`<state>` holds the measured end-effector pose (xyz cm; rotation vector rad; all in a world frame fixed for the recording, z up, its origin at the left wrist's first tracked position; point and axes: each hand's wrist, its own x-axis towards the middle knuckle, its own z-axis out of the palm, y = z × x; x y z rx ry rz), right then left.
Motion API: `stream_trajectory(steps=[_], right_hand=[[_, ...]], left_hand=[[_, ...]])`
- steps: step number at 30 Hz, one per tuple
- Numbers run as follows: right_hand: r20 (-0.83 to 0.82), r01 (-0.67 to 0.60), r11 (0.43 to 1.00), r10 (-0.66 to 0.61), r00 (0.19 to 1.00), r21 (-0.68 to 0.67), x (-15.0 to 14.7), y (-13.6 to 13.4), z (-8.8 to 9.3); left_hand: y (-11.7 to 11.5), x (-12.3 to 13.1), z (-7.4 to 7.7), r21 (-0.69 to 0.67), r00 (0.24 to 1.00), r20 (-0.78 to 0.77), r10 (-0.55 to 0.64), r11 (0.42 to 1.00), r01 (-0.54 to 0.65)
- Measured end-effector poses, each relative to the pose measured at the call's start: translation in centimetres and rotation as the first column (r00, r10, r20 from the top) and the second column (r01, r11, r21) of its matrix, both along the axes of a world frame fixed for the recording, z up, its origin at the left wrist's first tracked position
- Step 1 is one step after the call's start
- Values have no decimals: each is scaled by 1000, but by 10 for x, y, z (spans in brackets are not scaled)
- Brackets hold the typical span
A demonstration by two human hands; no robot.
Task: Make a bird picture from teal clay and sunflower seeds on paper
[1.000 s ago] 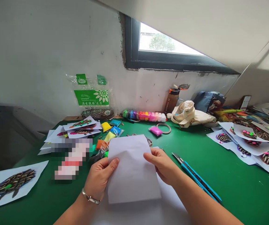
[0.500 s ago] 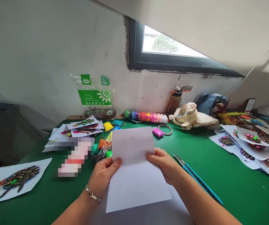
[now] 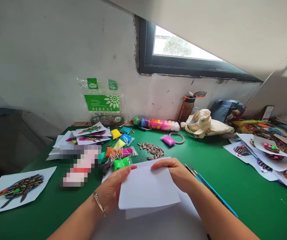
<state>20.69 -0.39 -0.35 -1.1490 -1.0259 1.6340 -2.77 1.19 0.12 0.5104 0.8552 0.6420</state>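
Observation:
A white sheet of paper (image 3: 148, 190), bent over on itself with the fold at the top, is held above more white paper (image 3: 148, 230) on the table. My left hand (image 3: 115, 185), with a silver bracelet at its wrist, grips the folded sheet's left edge. At its upper right, my right hand (image 3: 175, 171) pinches the fold between thumb and fingers. Just beyond the sheet lies a pile of sunflower seeds (image 3: 154, 150). Colored clay packets, among them a green one (image 3: 122, 163) and an orange one (image 3: 113, 152), sit past my left hand.
Blue-edged tools (image 3: 215, 195) lie right of my right arm on the green table (image 3: 253, 206). Seed pictures rest at left (image 3: 20, 190) and right (image 3: 270, 153). Along the wall stand a seed bag (image 3: 102, 103), a bottle (image 3: 186, 108) and a cloth bag (image 3: 203, 125).
The sheet's upper part has been folded down toward me, making it shorter. My hands have moved slightly lower, and the seeds and clay packets behind the paper have come into view.

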Motion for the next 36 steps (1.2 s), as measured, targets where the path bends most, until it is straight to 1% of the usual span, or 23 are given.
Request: stream_trajectory(steps=[3, 6, 8, 10, 12, 14, 16, 17, 20, 21, 23, 25, 28, 30, 32, 36], right_hand=[[-28, 41, 999, -41, 999, 13, -1, -1, 0], [-150, 117, 993, -119, 982, -22, -2, -1, 1], [-218, 91, 994, -102, 971, -57, -2, -1, 2], [-203, 22, 998, -35, 978, -64, -1, -1, 1], [-129, -33, 998, 26, 991, -52, -1, 0, -1], [-62, -19, 999, 17, 998, -31, -2, 0, -5], [-38, 39, 999, -39, 999, 0, -3, 1, -9], [-38, 70, 997, -70, 997, 18, -3, 2, -10], [-52, 129, 989, -125, 991, 72, -4, 4, -12], [-53, 144, 986, -140, 989, 87, -5, 5, -12], [-47, 170, 980, -166, 985, 106, -5, 5, -12], [-36, 182, 978, -179, 983, 105, -5, 4, -10], [7, 120, 991, -120, 993, 51, -4, 2, -7], [56, 69, 998, -70, 996, 13, -3, 1, -6], [100, 67, 997, -69, 993, 23, -3, 2, -7], [107, 125, 985, -139, 985, 122, -4, 4, -8]], left_hand=[[-1, 2, -6, 77, 993, -121, -1, 997, 10], [2, 2, -10, 158, 981, -176, 79, 986, -51], [6, 2, -11, 202, 972, -192, 135, 975, -96], [8, 0, -10, 228, 965, -202, 167, 966, -119], [8, -1, -8, 241, 963, -195, 184, 961, -135], [7, -2, -7, 236, 967, -165, 196, 960, -154], [4, -1, -6, 206, 977, -132, 168, 969, -139], [3, -1, -5, 184, 982, -126, 138, 976, -113], [1, 1, -7, 127, 986, -167, 9, 992, 12], [0, 2, -7, 124, 981, -193, -16, 992, 40], [0, 3, -9, 151, 972, -236, -10, 987, 47], [2, 3, -10, 198, 965, -256, 53, 980, -1], [4, 2, -11, 248, 957, -259, 132, 966, -67], [6, 1, -11, 263, 955, -255, 154, 961, -85], [6, 1, -10, 238, 959, -251, 129, 969, -68], [5, 2, -9, 145, 954, -298, 27, 989, 18]])
